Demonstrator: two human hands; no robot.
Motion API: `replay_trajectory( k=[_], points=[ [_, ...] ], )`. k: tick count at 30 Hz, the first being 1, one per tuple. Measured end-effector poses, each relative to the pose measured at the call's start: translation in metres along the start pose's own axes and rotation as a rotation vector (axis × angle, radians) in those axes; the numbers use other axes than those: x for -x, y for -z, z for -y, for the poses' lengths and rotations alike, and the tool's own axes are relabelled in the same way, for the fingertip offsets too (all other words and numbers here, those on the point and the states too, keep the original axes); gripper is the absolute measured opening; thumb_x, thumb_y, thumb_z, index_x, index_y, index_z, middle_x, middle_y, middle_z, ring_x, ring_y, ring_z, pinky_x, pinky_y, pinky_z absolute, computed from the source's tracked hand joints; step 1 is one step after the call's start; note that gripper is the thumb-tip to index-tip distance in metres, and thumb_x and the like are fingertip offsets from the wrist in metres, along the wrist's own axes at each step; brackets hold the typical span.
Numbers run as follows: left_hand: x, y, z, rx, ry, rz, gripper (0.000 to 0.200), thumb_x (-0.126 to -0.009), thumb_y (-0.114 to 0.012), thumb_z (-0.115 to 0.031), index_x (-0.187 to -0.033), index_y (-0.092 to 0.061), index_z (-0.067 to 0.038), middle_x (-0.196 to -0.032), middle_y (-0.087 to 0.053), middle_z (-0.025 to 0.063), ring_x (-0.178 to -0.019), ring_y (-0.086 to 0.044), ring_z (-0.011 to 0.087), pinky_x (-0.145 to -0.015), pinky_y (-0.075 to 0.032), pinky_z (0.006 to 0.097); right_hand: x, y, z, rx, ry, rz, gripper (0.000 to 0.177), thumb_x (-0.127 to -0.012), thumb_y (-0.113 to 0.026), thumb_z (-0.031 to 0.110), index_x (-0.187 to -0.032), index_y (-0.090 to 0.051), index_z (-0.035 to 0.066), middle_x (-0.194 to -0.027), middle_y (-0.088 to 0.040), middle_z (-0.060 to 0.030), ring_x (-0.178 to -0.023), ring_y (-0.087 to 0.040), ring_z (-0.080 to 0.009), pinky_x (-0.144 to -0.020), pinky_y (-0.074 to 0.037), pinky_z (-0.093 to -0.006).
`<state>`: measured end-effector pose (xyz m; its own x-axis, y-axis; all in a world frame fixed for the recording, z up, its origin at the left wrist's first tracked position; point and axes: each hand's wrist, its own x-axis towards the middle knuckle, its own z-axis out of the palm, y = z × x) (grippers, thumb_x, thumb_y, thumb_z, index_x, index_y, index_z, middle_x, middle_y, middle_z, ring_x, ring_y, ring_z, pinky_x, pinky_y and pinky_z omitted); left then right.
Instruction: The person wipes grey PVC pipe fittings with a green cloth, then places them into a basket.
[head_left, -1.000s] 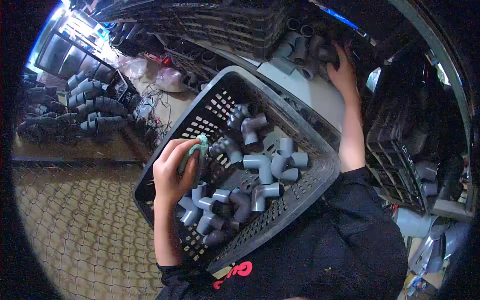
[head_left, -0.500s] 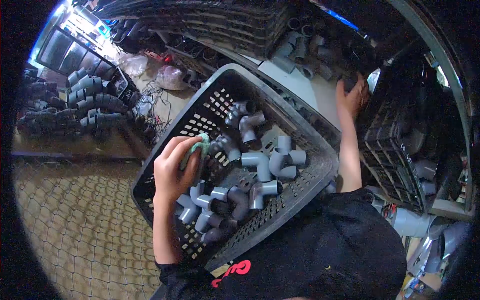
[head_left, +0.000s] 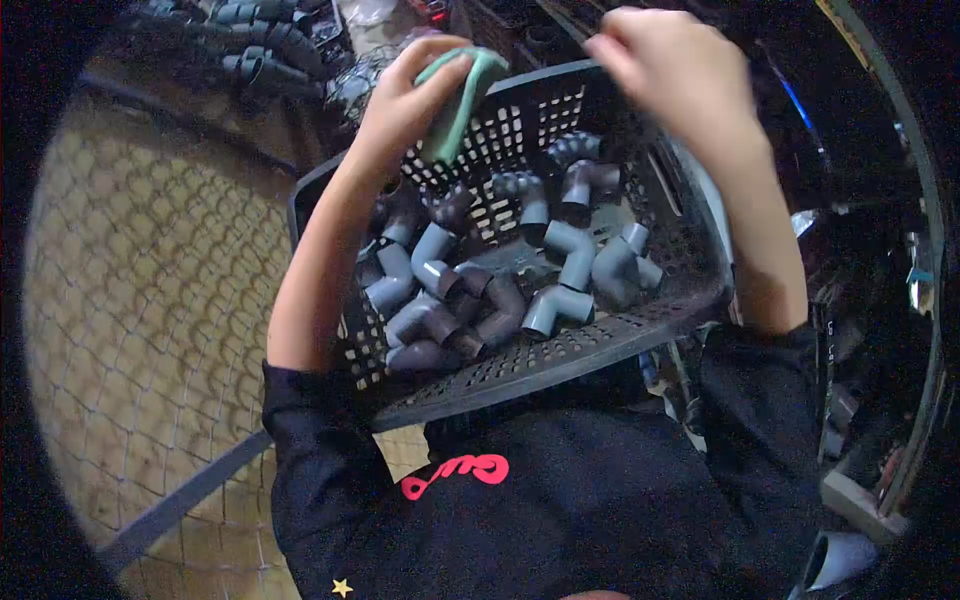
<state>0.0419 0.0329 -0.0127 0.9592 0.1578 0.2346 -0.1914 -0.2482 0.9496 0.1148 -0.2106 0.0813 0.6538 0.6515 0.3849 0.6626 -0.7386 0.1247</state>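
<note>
My left hand (head_left: 420, 88) is closed around a green cloth (head_left: 456, 118), whose lower end hangs over the far left wall of a black plastic crate (head_left: 545, 76). My right hand (head_left: 680, 72) is up over the crate's far right corner, smeared by motion, with its fingers bent. Whether anything is in it I cannot tell. Inside the crate, below both hands, lie several grey pipe elbows (head_left: 572, 252), turned different ways. Some at the back, like the dark elbow (head_left: 580, 150), sit in shadow.
Stacked grey pipe fittings (head_left: 262, 45) stand at the upper left. Wire netting (head_left: 150, 330) covers the left side over a tan surface. A grey bar (head_left: 190, 495) runs from the crate to the lower left. A large grey pipe (head_left: 842, 560) lies at the lower right.
My right hand has left the fittings on the right and come up over the crate's far corner. The left hand, still with the cloth, is farther forward. The view has turned.
</note>
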Motion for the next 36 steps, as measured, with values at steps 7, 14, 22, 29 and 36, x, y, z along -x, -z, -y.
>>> replay_trajectory(
  k=[7,14,22,29,36],
  points=[
    [0.003,-0.002,-0.005,0.200,0.137,-0.278,0.039,-0.091,-0.066,-0.031,-0.115,-0.059,-0.002,-0.094,-0.066,0.0073,-0.080,-0.063,0.0125,-0.073,-0.051,0.0264,0.033,-0.175,0.109,0.244,0.334,0.815,0.025,-0.089,-0.054,0.030,-0.094,-0.073,0.013,-0.096,-0.071,-0.0078,-0.093,-0.066,-0.0276,-0.081,-0.047,-0.0456],
    [0.020,0.024,0.029,0.160,0.211,-0.457,0.036,-0.092,-0.064,-0.028,-0.113,-0.055,-0.001,-0.102,-0.061,0.0095,-0.091,-0.057,0.0139,-0.080,-0.047,0.0277,0.070,-0.163,0.126,-0.144,0.286,0.945,0.062,-0.083,-0.063,0.018,-0.138,-0.041,0.004,-0.132,-0.050,-0.0226,-0.125,-0.045,-0.0437,-0.096,-0.045,-0.0564],
    [0.027,0.035,0.005,-0.185,-0.144,-0.643,0.037,-0.094,-0.058,-0.018,-0.126,-0.043,-0.006,-0.103,-0.065,0.0158,-0.093,-0.065,0.0270,-0.082,-0.050,0.0366,0.007,-0.113,0.110,-1.107,0.112,0.436,0.054,-0.070,-0.073,0.020,-0.113,-0.047,0.000,-0.102,-0.059,-0.0211,-0.095,-0.061,-0.0309,-0.083,-0.049,-0.0399],
    [0.039,0.020,-0.011,-0.774,-0.588,-0.468,0.029,-0.086,-0.064,-0.014,-0.115,-0.057,-0.011,-0.107,-0.064,0.0129,-0.089,-0.066,0.0346,-0.072,-0.055,0.0418,-0.052,-0.110,0.082,-2.049,-0.442,0.518,0.034,-0.089,-0.058,0.020,-0.121,-0.054,0.008,-0.106,-0.060,-0.0044,-0.100,-0.059,-0.0138,-0.085,-0.051,-0.0346],
    [0.014,0.035,-0.004,-0.975,-0.427,-0.497,0.029,-0.086,-0.063,-0.014,-0.115,-0.060,-0.016,-0.102,-0.061,0.0101,-0.079,-0.066,0.0343,-0.062,-0.055,0.0433,-0.065,-0.124,0.097,-1.875,-0.371,0.635,0.026,-0.090,-0.049,0.029,-0.100,-0.058,0.007,-0.099,-0.058,-0.0079,-0.086,-0.062,-0.0192,-0.067,-0.057,-0.0372]
  ],
)
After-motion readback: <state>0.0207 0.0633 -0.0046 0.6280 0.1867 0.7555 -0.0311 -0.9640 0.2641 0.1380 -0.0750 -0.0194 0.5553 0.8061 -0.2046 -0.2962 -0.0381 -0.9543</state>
